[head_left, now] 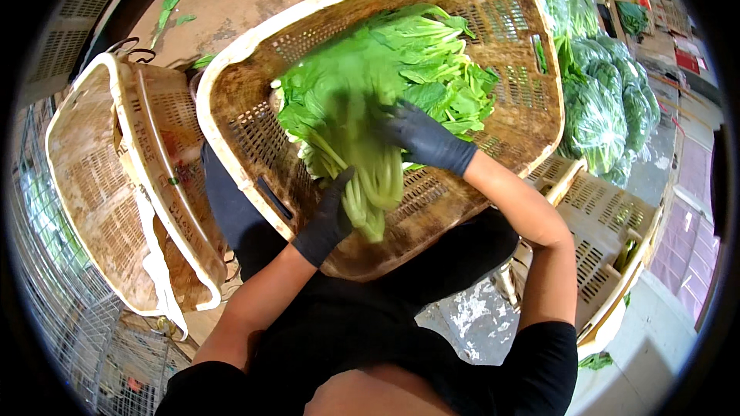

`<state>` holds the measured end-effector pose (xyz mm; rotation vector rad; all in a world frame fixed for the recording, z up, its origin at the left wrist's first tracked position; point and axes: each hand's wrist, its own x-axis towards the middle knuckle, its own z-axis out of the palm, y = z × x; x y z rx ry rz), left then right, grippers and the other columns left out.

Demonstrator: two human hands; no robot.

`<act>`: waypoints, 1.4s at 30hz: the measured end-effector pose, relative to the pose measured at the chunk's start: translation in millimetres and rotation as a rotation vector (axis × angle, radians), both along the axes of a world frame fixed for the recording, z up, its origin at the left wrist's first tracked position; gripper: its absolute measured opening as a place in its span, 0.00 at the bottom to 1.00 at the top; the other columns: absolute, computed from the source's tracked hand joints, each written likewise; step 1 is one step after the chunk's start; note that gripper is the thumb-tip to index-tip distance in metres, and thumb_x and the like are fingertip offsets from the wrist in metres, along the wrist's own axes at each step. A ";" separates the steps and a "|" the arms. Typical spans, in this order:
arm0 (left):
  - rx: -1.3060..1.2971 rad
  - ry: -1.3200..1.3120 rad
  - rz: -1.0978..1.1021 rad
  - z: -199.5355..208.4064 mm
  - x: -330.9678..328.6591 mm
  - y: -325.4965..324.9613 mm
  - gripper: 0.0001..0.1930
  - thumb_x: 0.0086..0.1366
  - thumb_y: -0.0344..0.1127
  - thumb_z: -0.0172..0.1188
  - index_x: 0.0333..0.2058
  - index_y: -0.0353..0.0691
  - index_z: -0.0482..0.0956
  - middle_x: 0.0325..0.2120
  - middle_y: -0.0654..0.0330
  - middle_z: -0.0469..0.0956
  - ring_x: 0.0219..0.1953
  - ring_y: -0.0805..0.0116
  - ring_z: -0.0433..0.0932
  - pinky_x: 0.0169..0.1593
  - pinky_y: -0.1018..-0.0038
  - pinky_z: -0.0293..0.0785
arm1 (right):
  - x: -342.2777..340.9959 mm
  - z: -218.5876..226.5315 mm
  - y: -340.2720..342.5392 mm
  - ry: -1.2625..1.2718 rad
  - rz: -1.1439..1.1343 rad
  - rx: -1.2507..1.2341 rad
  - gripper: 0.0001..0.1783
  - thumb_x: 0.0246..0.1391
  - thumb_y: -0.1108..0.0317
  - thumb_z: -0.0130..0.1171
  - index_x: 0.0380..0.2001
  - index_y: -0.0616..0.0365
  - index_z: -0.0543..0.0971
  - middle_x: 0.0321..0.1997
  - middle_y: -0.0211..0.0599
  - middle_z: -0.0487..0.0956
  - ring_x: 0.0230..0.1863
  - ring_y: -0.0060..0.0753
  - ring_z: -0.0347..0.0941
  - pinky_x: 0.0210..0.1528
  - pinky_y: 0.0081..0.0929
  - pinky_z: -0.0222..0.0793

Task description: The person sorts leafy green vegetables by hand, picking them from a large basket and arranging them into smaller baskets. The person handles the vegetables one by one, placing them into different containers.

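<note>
The left hand's [327, 220] fingers grasp the leafy bunch [360, 142] over the basket [515, 92]; the right hand's [433, 139] grip is unclear. Leaves look light, easily bruised; the near stems [378, 199] should hold firmer.

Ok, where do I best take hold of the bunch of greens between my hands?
Take the bunch by its pale stems, likely best from your side of the basket: they gather narrowly and point toward you, while the leaves spread beyond. Your left hand is at their left edge.

Wire mesh [132, 358] at left, bagged greens [597, 112] at right.
</note>
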<state>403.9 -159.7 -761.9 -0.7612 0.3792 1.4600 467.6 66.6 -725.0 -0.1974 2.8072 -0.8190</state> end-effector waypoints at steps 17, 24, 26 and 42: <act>0.437 -0.289 -0.822 234.5 -61.8 70.7 0.46 0.58 0.73 0.31 0.54 0.31 0.62 0.46 0.50 0.72 0.50 0.55 0.71 0.54 0.59 0.67 | 74.2 72.1 -64.8 0.301 -1.148 -1.197 0.28 0.60 0.55 0.45 0.58 0.62 0.61 0.52 0.42 0.70 0.50 0.34 0.68 0.54 0.28 0.64; 0.613 1.192 -0.371 143.1 -123.1 58.6 0.41 0.56 0.54 0.56 0.60 0.31 0.52 0.57 0.47 0.59 0.60 0.57 0.59 0.64 0.62 0.50 | 48.7 89.8 -88.9 0.117 -1.389 -1.437 0.29 0.61 0.56 0.45 0.60 0.62 0.59 0.53 0.39 0.69 0.49 0.29 0.67 0.52 0.26 0.65; 0.847 1.233 -0.591 110.9 -98.0 68.6 0.56 0.45 0.48 0.70 0.65 0.37 0.41 0.65 0.52 0.47 0.66 0.61 0.49 0.66 0.65 0.41 | 45.6 88.7 -91.6 0.086 -1.432 -1.518 0.29 0.61 0.57 0.46 0.60 0.62 0.58 0.53 0.39 0.69 0.49 0.28 0.67 0.52 0.26 0.65; 0.463 0.719 -0.354 77.7 -88.7 71.1 0.31 0.53 0.33 0.57 0.56 0.34 0.61 0.46 0.54 0.72 0.45 0.65 0.73 0.48 0.70 0.71 | 71.9 76.1 -92.7 0.484 -1.617 -2.038 0.32 0.51 0.56 0.58 0.57 0.57 0.65 0.49 0.42 0.73 0.47 0.36 0.71 0.49 0.31 0.71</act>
